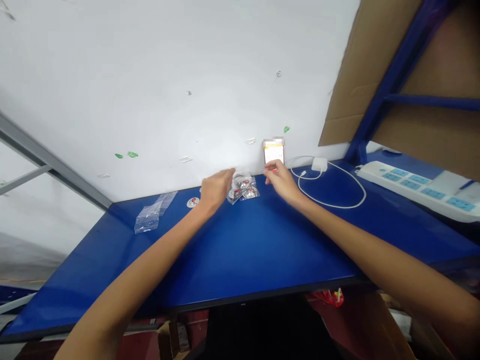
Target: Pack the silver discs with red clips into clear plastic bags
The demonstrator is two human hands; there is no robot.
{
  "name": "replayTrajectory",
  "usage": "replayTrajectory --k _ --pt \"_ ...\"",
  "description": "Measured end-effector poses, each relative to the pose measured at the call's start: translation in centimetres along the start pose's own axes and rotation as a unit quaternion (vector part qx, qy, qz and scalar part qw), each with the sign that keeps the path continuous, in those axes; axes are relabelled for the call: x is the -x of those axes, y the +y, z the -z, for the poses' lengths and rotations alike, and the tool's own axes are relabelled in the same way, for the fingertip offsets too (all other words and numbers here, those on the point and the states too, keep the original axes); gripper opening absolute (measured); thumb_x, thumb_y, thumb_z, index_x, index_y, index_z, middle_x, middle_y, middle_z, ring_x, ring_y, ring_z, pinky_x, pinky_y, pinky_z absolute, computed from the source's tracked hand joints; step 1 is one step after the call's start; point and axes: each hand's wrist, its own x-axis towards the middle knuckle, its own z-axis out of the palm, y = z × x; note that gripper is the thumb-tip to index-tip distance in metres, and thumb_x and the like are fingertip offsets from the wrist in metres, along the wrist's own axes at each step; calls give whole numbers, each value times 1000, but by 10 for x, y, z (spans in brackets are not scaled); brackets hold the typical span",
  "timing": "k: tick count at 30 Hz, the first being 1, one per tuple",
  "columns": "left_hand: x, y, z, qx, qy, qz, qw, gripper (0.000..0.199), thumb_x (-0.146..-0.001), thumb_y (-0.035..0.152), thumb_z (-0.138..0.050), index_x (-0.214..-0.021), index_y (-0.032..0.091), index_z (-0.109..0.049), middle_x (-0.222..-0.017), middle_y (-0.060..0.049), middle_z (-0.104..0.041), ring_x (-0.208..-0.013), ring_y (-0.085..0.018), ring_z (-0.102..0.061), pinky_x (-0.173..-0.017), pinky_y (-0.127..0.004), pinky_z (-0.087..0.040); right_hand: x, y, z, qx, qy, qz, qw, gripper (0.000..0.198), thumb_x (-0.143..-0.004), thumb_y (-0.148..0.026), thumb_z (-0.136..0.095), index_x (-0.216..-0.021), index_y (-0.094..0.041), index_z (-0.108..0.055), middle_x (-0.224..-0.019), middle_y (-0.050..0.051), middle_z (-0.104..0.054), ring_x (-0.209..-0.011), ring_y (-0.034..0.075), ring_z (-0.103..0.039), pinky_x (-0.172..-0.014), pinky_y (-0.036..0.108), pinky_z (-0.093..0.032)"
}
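Note:
My left hand (216, 190) is closed, its fingertips beside a small pile of clear plastic packets (243, 187) with dark and red items inside. What it pinches, if anything, is hidden. My right hand (281, 181) is closed just in front of a lit phone (274, 151) leaning on the white wall. A bit of red shows at its fingertips, too small to name. Left of my left hand lies a round white piece (193, 202) with a red loop on it. Farther left are flat, clear plastic bags (153, 214).
A white charger (319, 164) with its coiled cable (348, 206) lies right of the phone. Beyond it sits a long white power strip (416, 187). The blue table (240, 255) meets a white wall (225, 75) at the back. Cardboard (360, 85) and a blue frame stand at the right.

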Motion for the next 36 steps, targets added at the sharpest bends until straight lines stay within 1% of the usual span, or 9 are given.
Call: replayTrajectory --k 4,9,12,17,20,22,26,32,36 --pt "10 16 -25 -95 -112 -44 988 35 -112 22 -51 -140 23 -72 -147 -15 -72 -116 -32 -75 -89 -41 -59 10 -5 -7 84 -45 61 994 27 -91 -30 -65 -116 -25 -58 -113 5 -73 -79 19 -68 -76 37 -53" --pt "22 19 -15 -73 -85 -91 990 47 -114 39 -52 -156 19 -59 -164 -18 -58 -138 -37 -62 -112 -50 -52 18 -13 -11 114 -66 90 987 24 -92 -26 -63 -116 -25 -58 -113 6 -72 -76 19 -66 -80 40 -54" --pt "30 12 7 -61 -68 -81 993 53 -116 45 -44 -158 15 -57 -156 -20 -64 -136 -37 -63 -115 -50 -49 20 -14 -12 122 -77 89 986 23 -92 -23 -63 -115 -25 -59 -111 5 -73 -76 19 -67 -79 40 -53" --pt "43 -39 46 -83 -34 40 995 43 -113 42 -44 -126 17 -76 -125 -19 -78 -123 -37 -67 -102 -48 -53 27 -15 -15 149 -105 111 977 21 -95 -22 -63 -116 -25 -60 -111 6 -76 -76 20 -67 -79 39 -53" --pt "47 -86 62 -51 -158 71 983 34 -104 42 -54 -108 21 -81 -110 -12 -82 -108 -32 -73 -96 -43 -54 34 -14 -20 161 -129 129 970 20 -96 -21 -63 -115 -25 -62 -109 6 -77 -78 21 -68 -80 39 -53" --pt "48 -111 67 11 -240 74 968 31 -99 43 -61 -112 25 -83 -109 -8 -84 -101 -28 -76 -92 -39 -55 37 -13 -23 166 -144 140 965 20 -95 -21 -64 -115 -26 -64 -108 5 -77 -80 22 -68 -81 39 -53" --pt "51 -136 64 46 -244 113 962 28 -87 41 -73 -107 26 -85 -101 -7 -85 -90 -26 -77 -83 -37 -55 41 -10 -26 174 -177 148 957 16 -96 -22 -63 -111 -26 -68 -103 4 -77 -78 22 -68 -80 38 -53" --pt "52 -130 53 44 -231 93 968 12 -88 28 -71 -85 25 -82 -87 -4 -83 -81 -23 -75 -77 -34 -52 44 -11 -28 173 -182 148 957 12 -96 -24 -63 -104 -25 -73 -88 3 -74 -74 22 -66 -76 37 -50" --pt "50 -112 54 18 -212 94 973 20 -95 37 -70 -101 23 -83 -103 -8 -85 -95 -27 -77 -83 -36 -54 48 -17 -32 165 -212 146 952 17 -95 -23 -61 -101 -24 -77 -89 3 -77 -76 22 -69 -77 37 -51"
